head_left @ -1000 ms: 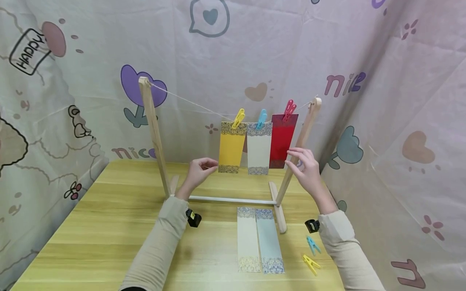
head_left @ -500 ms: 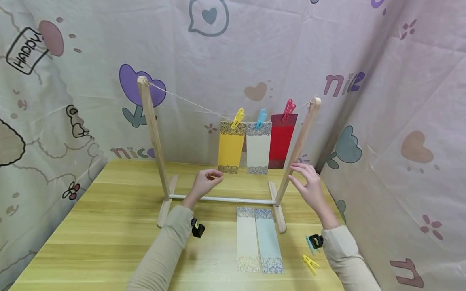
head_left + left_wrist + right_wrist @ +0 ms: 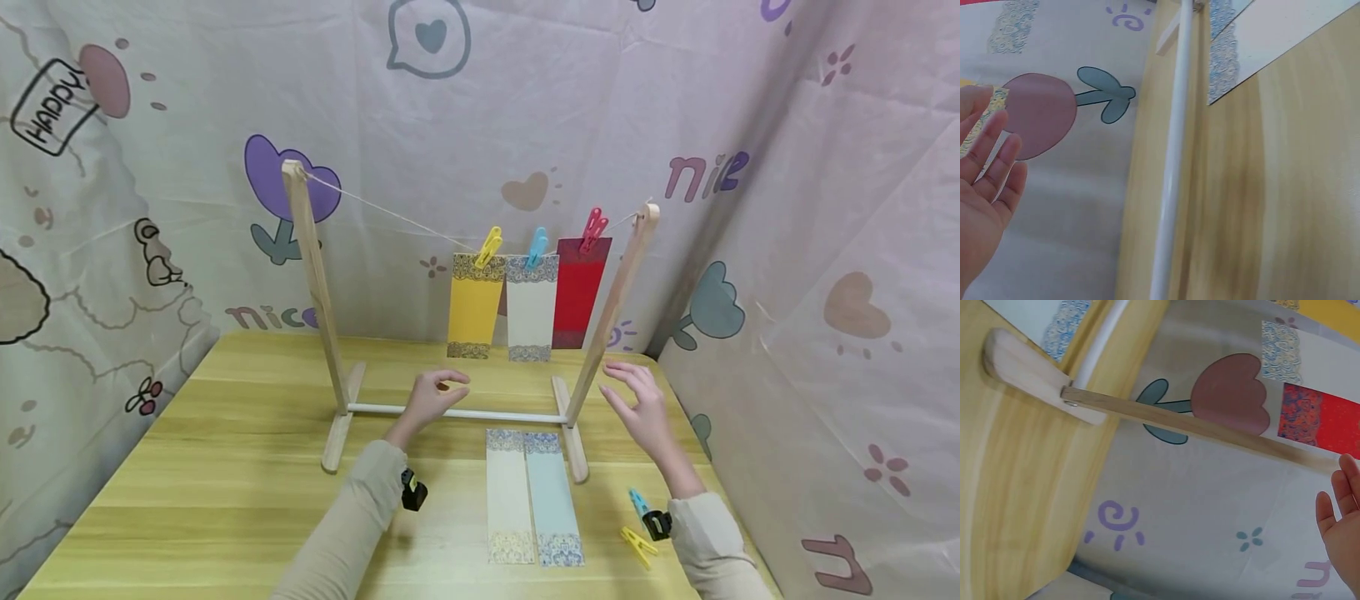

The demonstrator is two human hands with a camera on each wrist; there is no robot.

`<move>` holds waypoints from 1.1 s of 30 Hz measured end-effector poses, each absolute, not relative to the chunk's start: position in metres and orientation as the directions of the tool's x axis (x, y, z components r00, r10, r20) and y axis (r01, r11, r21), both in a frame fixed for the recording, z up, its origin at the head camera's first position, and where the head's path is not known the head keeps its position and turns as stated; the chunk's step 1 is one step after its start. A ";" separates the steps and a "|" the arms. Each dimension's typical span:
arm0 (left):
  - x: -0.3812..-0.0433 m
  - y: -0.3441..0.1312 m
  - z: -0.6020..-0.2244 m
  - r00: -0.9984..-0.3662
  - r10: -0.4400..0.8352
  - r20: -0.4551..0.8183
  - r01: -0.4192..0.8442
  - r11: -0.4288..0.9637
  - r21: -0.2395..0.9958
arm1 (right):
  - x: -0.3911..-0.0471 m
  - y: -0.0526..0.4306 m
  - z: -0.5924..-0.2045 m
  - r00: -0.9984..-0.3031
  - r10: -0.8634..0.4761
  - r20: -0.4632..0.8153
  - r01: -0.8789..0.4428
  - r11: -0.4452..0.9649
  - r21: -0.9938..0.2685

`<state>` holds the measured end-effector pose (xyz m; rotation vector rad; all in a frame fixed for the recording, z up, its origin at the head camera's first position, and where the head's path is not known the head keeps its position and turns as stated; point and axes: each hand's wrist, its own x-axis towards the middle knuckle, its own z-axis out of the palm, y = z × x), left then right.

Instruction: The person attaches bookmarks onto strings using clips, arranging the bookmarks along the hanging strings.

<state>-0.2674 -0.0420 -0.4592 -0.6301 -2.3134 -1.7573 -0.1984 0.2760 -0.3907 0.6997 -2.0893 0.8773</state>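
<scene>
Wide wooden counter (image 3: 225, 467), and on it the drying rack (image 3: 318, 292) with its string carrying three cards — yellow card (image 3: 474, 304), white card (image 3: 532, 307) and red card (image 3: 578, 292), each pegged. At six o'clock from the rack lie two loose cards (image 3: 532, 496); at four o'clock, two spare pegs (image 3: 639, 527). Left hand (image 3: 433, 397) hovers over the crossbar, fingers loosely curled, gripping nothing; right hand (image 3: 636, 406) spread, grip apart, by the right post. Best approach, I'd judge: pinch one card's top edge cleanly — peg ready first.
</scene>
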 end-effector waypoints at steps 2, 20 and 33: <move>-0.266 -0.040 -0.461 -0.892 0.234 0.387 0.436 0.220 0.873 | -0.196 0.278 -0.396 -0.577 -0.185 0.796 -0.695 0.623 -0.358; -0.259 -0.027 -0.477 -0.893 0.242 0.380 0.434 0.231 0.871 | -0.174 0.290 -0.429 -0.630 -0.156 0.761 -0.647 0.646 -0.404; -0.249 -0.018 -0.499 -0.906 0.262 0.332 0.393 0.232 0.890 | -0.142 0.281 -0.441 -0.649 -0.141 0.747 -0.623 0.662 -0.417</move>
